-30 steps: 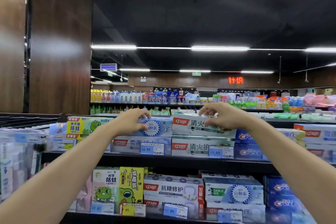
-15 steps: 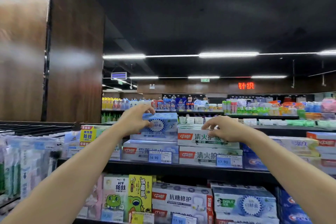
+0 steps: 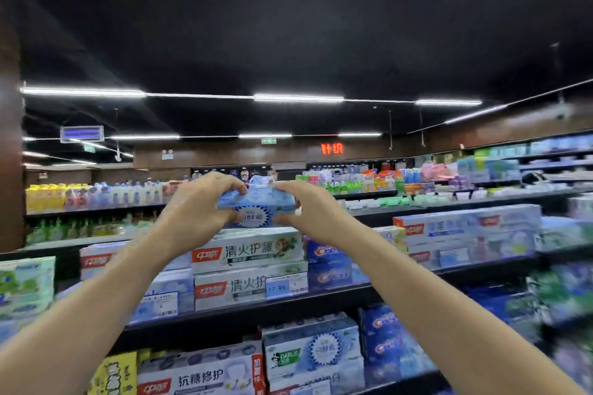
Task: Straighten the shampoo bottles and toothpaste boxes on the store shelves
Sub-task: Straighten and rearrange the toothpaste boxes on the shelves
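Lifted from its old stack, the blue toothpaste box (image 3: 256, 207) is now gripped at both ends by the left hand (image 3: 195, 207) and right hand (image 3: 309, 207) above the green boxes (image 3: 248, 253), probably for re-seating.

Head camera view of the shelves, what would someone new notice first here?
First come the two hands at the centre: the left hand and the right hand grip opposite ends of a light blue toothpaste box, directly over a stack of white-and-green toothpaste boxes. Next is the red lit sign, glowing in the distance above and to the right of the hands.
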The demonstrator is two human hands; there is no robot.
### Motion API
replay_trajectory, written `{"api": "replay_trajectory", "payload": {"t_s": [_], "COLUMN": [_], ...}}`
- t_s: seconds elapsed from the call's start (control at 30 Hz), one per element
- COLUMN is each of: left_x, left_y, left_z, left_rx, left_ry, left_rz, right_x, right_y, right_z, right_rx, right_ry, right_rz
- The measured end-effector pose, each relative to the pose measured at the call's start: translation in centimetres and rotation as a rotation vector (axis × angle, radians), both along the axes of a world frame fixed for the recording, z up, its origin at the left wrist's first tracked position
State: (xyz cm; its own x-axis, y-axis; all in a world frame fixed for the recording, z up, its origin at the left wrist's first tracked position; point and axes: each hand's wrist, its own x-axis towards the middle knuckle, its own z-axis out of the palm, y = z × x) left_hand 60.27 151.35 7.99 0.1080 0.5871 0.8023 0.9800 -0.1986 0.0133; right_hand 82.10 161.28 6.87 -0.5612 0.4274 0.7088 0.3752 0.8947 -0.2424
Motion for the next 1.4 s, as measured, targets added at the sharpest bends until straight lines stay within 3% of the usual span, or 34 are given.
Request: {"api": "replay_trajectory", "payload": {"t_s": [0.27, 0.4, 0.53, 0.6, 0.7, 0.87, 0.97, 1.17, 1.4], "left_x": [13.2, 20.2, 26.2, 28.0, 29.7, 31.3, 32.4, 33.4, 33.2], "left_y": [8.2, 13.1, 16.6, 18.3, 20.4, 24.2, 25.7, 26.5, 23.9], "left_z": [-1.2, -2.1, -3.3, -3.8, -3.8, -3.6, -3.5, -3.1, -0.4], "left_rx": [0.072, 0.209, 0.366, 0.319, 0.044, -0.412, -0.601, -0.555, -0.298], "left_ry": [0.089, 0.104, -0.085, -0.215, -0.368, -0.172, -0.158, -0.191, -0.218], "left_rz": [-0.104, -0.121, -0.110, -0.130, -0.087, 0.100, 0.099, 0.099, 0.137], "right_x": [12.7, 20.9, 29.0, 32.3, 35.6, 39.3, 41.0, 43.4, 43.6], "right_y": [5.7, 9.8, 15.5, 17.9, 19.7, 21.6, 22.8, 23.9, 23.9], "right_z": [-1.3, -0.9, 0.0, 0.4, 1.0, 0.9, 0.6, -0.4, -0.3], "right_rx": [0.277, 0.184, -0.038, -0.119, -0.220, -0.301, -0.330, -0.323, -0.265], "right_ry": [-0.140, -0.078, -0.074, -0.091, -0.125, -0.130, -0.099, -0.068, 0.097], "right_rz": [-0.273, -0.278, -0.271, -0.256, -0.233, -0.192, -0.198, -0.192, -0.115]}}
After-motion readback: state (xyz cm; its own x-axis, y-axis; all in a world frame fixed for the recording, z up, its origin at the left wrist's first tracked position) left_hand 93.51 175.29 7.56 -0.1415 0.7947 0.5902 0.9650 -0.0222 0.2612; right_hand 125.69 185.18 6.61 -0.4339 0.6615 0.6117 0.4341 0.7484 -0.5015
